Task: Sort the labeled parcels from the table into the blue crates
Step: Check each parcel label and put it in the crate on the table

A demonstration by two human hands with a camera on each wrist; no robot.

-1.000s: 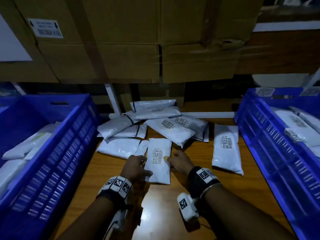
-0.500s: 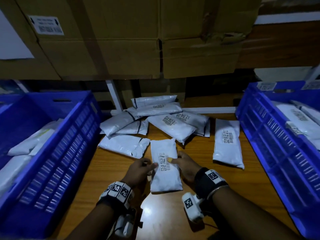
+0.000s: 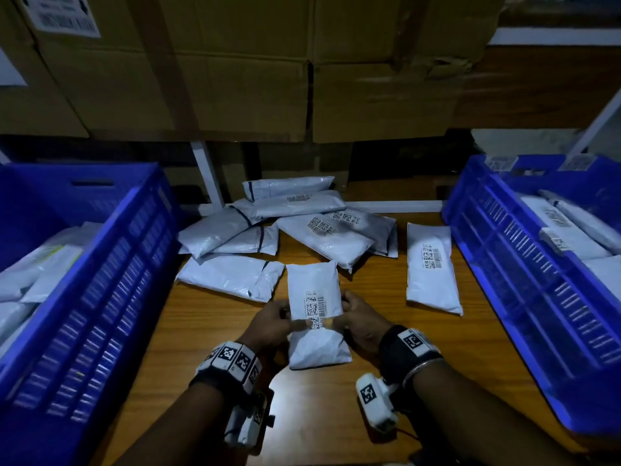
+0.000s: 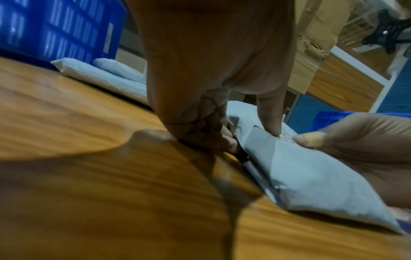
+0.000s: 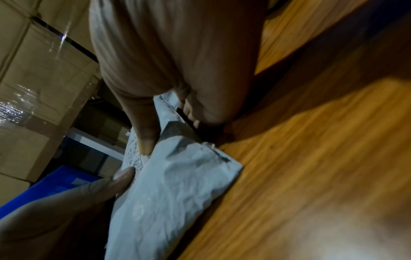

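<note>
Since a second ago the white labeled parcel has slid nearer across the wooden worktop, both the left hand and the right hand now in a clamped grip on its edges, thumbs on its barcode label, likely reading it before choosing a blue crate.

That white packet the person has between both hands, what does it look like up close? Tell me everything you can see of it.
The white plastic mailer parcel is a soft, crinkled, padded pouch, longer than wide, lying lengthwise away from the person on the wooden table. A printed label with barcodes and square codes sits near its middle. The left hand and right hand pinch its two long edges, thumbs meeting on the label. Its near end looks to rest on the table. It lies apart from the other parcels.
</note>
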